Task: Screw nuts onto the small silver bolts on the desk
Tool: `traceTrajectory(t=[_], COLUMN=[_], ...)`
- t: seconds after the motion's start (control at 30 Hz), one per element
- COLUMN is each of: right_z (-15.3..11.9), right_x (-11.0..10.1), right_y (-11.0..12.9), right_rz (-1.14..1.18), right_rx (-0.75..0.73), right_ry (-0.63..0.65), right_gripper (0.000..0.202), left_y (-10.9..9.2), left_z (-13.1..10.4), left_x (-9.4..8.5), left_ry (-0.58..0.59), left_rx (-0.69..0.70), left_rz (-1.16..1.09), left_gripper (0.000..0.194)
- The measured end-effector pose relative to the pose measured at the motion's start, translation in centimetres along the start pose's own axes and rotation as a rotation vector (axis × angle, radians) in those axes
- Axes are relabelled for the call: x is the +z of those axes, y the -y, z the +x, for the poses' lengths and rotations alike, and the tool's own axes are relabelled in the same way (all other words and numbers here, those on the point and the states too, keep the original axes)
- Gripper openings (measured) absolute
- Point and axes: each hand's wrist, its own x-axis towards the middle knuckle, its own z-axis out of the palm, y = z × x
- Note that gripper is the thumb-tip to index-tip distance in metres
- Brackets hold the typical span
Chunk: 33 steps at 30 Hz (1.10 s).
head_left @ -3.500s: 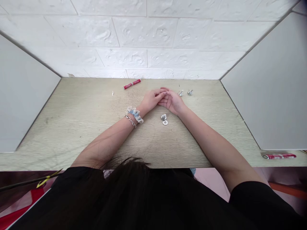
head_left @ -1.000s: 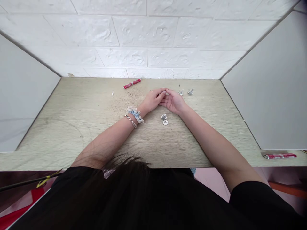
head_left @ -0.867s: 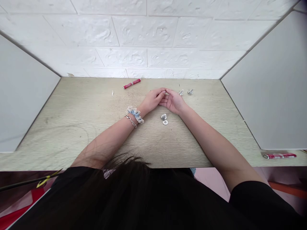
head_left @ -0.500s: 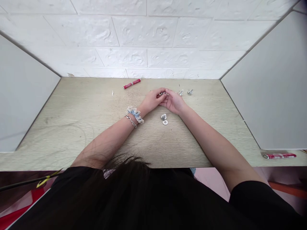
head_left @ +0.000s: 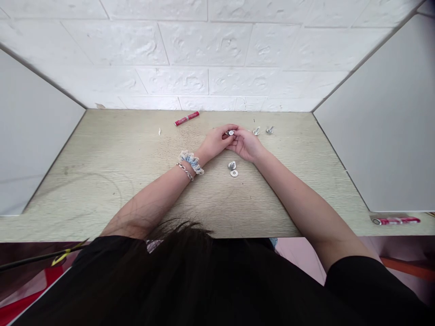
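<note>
My left hand (head_left: 216, 142) and my right hand (head_left: 248, 145) meet over the middle of the table, fingertips together. Between them is a small metal bolt (head_left: 231, 132), its round, pale face turned up. The thumb and fingers of my left hand pinch it from the left, and the curled fingers of my right hand close on it from the other side. Its shank is hidden by the fingers. Just below the hands, a bolt (head_left: 231, 165) stands beside a flat washer (head_left: 234, 173). Two more bolts, a nearer one (head_left: 256, 131) and a farther one (head_left: 269, 130), stand right of my right hand.
A red tube (head_left: 186, 118) lies at the back, near the white brick wall (head_left: 183, 45). Another red tube (head_left: 397, 221) is at the front right edge. A small white scrap (head_left: 159, 131) lies on the left. Grey panels flank the wooden table (head_left: 102, 172).
The bolt between my fingers has turned, so its round face now shows upward. Both hands have stayed almost in place, and the things on the table have not moved.
</note>
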Motion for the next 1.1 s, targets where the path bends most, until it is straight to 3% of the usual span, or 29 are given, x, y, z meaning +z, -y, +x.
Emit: traceTrajectory(t=[0.53,0.8,1.1], right_z=[-0.27,-0.11,-0.02], right_x=[0.18,0.00,-0.28], right_y=[0.06,0.11,-0.05], right_rz=[-0.009,-0.028,-0.016], right_rx=[-0.021,-0.005,-0.021], right_ry=[0.032,0.029,0.039], right_gripper=[0.012,0.024,0.034], left_y=[-0.12,-0.43,-0.39], left_z=[0.13,-0.03,0.05], left_x=[-0.02,-0.11,-0.02], left_ry=[0.010,0.016,0.015], left_rx=[0.041,0.020,0.019], left_rz=[-0.012,0.021,0.108], left_gripper=[0.035,0.038,0.026])
